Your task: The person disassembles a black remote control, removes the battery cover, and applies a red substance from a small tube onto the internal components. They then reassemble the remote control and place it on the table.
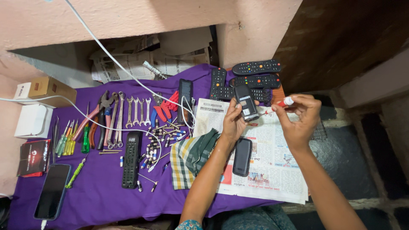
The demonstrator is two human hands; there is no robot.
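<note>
A: Where are the boxes?
B: Brown carton [47, 88] and white box [33, 121] at the worktop's [102, 191] left edge.
A: Hands?
B: Left hand [233, 121] clamped on a small phone [246, 102]; right hand [298, 117] pinches a red-and-white tube [279, 103] above the newspaper [272, 166].

Two bare forearms, no sleeves — patterned teal garment edge [189, 225] below

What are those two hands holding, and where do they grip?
Left hand grips a small dark phone by its lower end. Right hand pinches a red-and-white tube near its cap.
</note>
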